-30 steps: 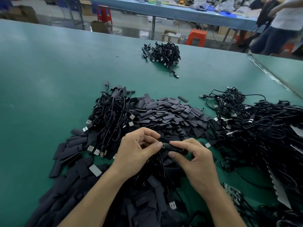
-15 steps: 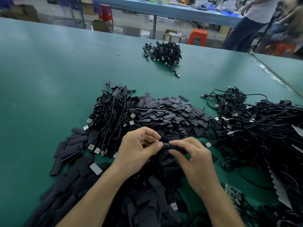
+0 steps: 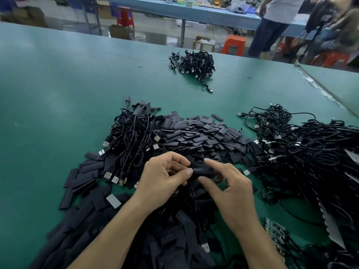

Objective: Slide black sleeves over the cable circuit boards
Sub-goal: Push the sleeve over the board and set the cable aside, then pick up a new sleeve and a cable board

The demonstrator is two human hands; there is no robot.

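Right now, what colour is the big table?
The table is teal green; the head view shows it best.

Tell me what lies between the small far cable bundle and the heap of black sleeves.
In the head view, only bare green table separates the far cable bundle from the sleeve heap, apart from one trailing cable end.

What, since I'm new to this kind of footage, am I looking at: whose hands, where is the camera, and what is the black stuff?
No machine here: one camera worn on a person's head looks down at their two bare hands. The left hand pinches one end of a black sleeve; the right hand hovers beside it, fingers loose, gripping nothing. On the green table lie a pile of loose sleeves, a bundle of USB cables to its left, a big cable tangle on the right and a small cable heap farther off.
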